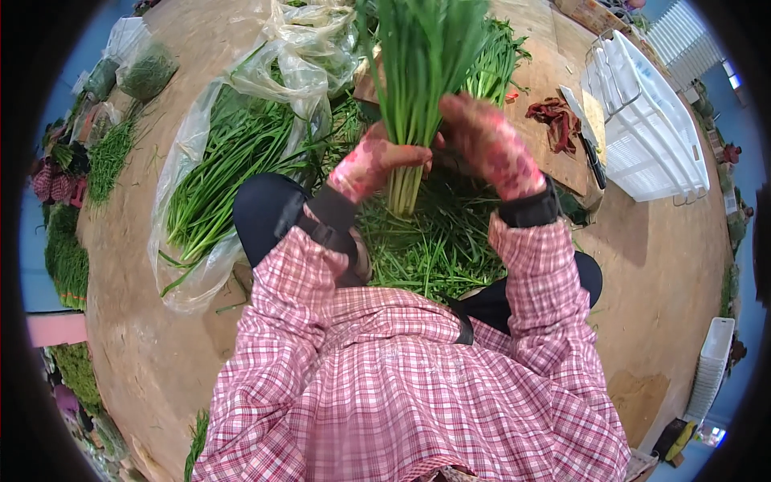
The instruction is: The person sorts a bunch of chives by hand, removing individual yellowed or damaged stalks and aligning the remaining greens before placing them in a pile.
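Note:
My left hand (pixel 379 158), in a pink patterned glove, is closed round the lower stems of an upright bunch of long green leafy stalks, like garlic chives (pixel 415 78). At the bunch's right side is my gloved right hand (pixel 491 141), blurred, its fingers bent and partly hidden; whether it grips the bunch I cannot tell. More green stalks (pixel 241 156) lie in an open clear plastic bag at the left. Behind the bunch, another pile of greens (pixel 497 63) rests on a wooden board (pixel 530 78). Loose green leaves (pixel 433 259) cover the floor between my legs.
On the board's right part lie a dark red cloth (pixel 554 120) and a large knife (pixel 587 141) with a black handle. White plastic crates (pixel 653 132) stand beyond it. Bagged greens (pixel 147 69) and heaps of greens (pixel 63 256) lie at the far left, with other people near the rim.

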`<action>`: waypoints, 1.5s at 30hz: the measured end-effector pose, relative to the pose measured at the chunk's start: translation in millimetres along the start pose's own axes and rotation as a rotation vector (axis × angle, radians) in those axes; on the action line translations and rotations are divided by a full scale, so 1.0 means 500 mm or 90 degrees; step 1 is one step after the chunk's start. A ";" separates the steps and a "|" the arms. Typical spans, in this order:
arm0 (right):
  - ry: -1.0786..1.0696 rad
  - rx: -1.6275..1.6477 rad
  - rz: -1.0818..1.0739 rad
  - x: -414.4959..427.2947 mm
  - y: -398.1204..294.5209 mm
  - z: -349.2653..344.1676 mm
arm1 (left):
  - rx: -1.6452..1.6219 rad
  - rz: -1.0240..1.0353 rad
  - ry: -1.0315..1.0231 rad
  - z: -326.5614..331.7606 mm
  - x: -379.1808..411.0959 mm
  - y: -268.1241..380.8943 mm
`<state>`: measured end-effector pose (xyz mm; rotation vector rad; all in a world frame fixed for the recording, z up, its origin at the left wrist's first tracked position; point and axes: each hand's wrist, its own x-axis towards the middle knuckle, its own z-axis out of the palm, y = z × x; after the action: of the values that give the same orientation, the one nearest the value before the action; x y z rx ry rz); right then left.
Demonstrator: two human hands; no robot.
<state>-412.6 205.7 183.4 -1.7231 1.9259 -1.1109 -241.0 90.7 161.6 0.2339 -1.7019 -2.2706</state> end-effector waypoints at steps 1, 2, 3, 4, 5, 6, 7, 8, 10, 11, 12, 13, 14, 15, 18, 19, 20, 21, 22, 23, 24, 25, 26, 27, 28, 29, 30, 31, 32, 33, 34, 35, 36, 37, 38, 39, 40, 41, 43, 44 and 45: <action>0.097 -0.128 -0.109 0.016 0.001 -0.011 | 0.096 0.029 -0.010 -0.016 0.026 0.007; 0.012 0.283 0.273 0.060 -0.081 -0.040 | 0.087 0.176 0.005 -0.028 0.042 0.017; 0.097 0.342 0.079 0.085 -0.073 -0.033 | 0.515 0.191 0.004 -0.077 0.101 0.032; 0.161 0.397 0.047 0.110 -0.077 -0.041 | 0.503 0.235 0.023 -0.068 0.124 0.055; 0.224 0.452 0.013 0.130 -0.082 -0.049 | 0.490 0.279 0.042 -0.057 0.147 0.076; 0.254 0.431 0.005 0.143 -0.107 -0.059 | 0.476 0.300 0.036 -0.065 0.172 0.086; 0.252 0.428 -0.005 0.159 -0.108 -0.061 | 0.462 0.321 0.030 -0.074 0.192 0.092; 0.257 0.377 -0.037 0.176 -0.104 -0.058 | 0.445 0.425 0.050 -0.084 0.198 0.088; 0.267 0.213 -0.057 0.202 -0.077 -0.046 | 0.425 0.464 0.057 -0.125 0.241 0.039; 0.268 0.102 -0.050 0.211 -0.054 -0.034 | 0.404 0.497 0.063 -0.140 0.260 0.020; 0.275 -0.066 -0.120 0.225 0.036 -0.018 | 0.579 0.518 0.114 -0.129 0.279 0.007; 0.276 -0.233 -0.186 0.235 0.128 -0.002 | 0.303 0.347 0.131 -0.120 0.283 -0.038; 0.273 -0.206 -0.148 0.245 0.157 0.027 | 0.301 0.344 0.132 -0.120 0.273 -0.046; 0.270 -0.180 -0.112 0.258 0.167 0.046 | 0.241 0.330 0.140 -0.119 0.265 -0.044; 0.092 0.192 0.050 0.264 -0.032 0.013 | 0.066 0.287 0.184 -0.147 0.221 -0.029; 0.090 0.261 0.017 0.259 -0.062 0.000 | -0.152 0.200 0.109 -0.145 0.210 -0.019; 0.168 0.256 -0.013 0.262 -0.043 -0.006 | -0.252 0.190 0.105 -0.133 0.198 -0.015; 0.199 0.137 -0.018 0.240 -0.063 -0.033 | -0.352 0.182 0.101 -0.116 0.187 -0.001; 0.159 0.136 0.028 0.223 -0.052 -0.037 | -0.415 0.196 0.076 -0.122 0.184 -0.009; 0.120 0.134 0.074 0.209 -0.046 -0.033 | -0.412 0.198 0.080 -0.128 0.176 -0.016; 0.023 0.120 0.172 0.178 -0.061 -0.034 | -0.462 0.171 0.113 -0.120 0.167 -0.023; -0.019 0.101 0.276 0.160 -0.054 -0.010 | -0.510 0.142 0.140 -0.110 0.160 -0.028; -0.024 0.154 0.168 0.135 -0.028 0.030 | -0.501 0.168 0.157 -0.105 0.153 -0.047; -0.030 0.203 0.059 0.110 -0.013 0.059 | -0.547 0.120 0.102 -0.099 0.141 -0.067; -0.087 0.168 0.170 0.090 -0.044 0.065 | -0.497 0.122 0.143 -0.088 0.114 -0.079; -0.144 0.132 0.281 0.071 -0.073 0.067 | -0.446 0.124 0.184 -0.078 0.093 -0.089; -0.162 0.190 0.282 0.054 -0.051 0.100 | -0.490 0.128 0.141 -0.090 0.089 -0.122; -0.116 0.001 0.259 0.038 -0.048 0.113 | -0.485 0.130 0.111 -0.079 0.080 -0.122; -0.107 0.097 0.291 0.024 -0.047 0.112 | -0.460 0.119 0.154 -0.065 0.075 -0.121; -0.100 0.196 0.321 0.013 -0.048 0.112 | -0.433 0.108 0.199 -0.050 0.070 -0.102; 0.029 0.134 0.236 0.007 -0.037 0.134 | -0.456 0.083 0.176 -0.037 0.074 -0.066; 0.037 0.132 0.234 -0.009 -0.023 0.126 | -0.479 0.057 0.153 -0.028 0.084 -0.034; 0.013 0.246 0.311 -0.010 -0.067 0.101 | -0.489 0.077 0.174 -0.035 0.108 -0.019; -0.015 0.362 0.380 -0.004 -0.099 0.086 | -0.497 0.074 0.005 -0.097 0.150 -0.023; 0.028 0.375 0.399 -0.001 -0.087 0.071 | -0.420 0.061 0.030 -0.089 0.192 0.009; 0.077 0.464 0.431 0.008 -0.090 0.061 | -0.339 0.051 0.065 -0.084 0.223 0.049; 0.100 0.499 0.432 0.019 -0.084 0.038 | -0.289 0.050 0.029 -0.085 0.277 0.074; 0.106 0.544 0.426 0.041 -0.081 0.025 | -0.229 0.052 0.010 -0.100 0.312 0.104; 0.162 0.534 0.457 0.078 -0.073 -0.020 | 0.029 0.361 -0.033 -0.090 0.401 0.120; 0.161 0.542 0.453 0.097 -0.056 -0.039 | -0.069 0.214 -0.025 -0.099 0.457 0.122; 0.165 0.551 0.455 0.110 -0.024 -0.056 | -0.168 0.059 -0.019 -0.087 0.506 0.128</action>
<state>-435.7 163.3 223.9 -0.4090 1.5721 -1.5492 -458.0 -48.4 221.6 0.0626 -1.3759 -2.4068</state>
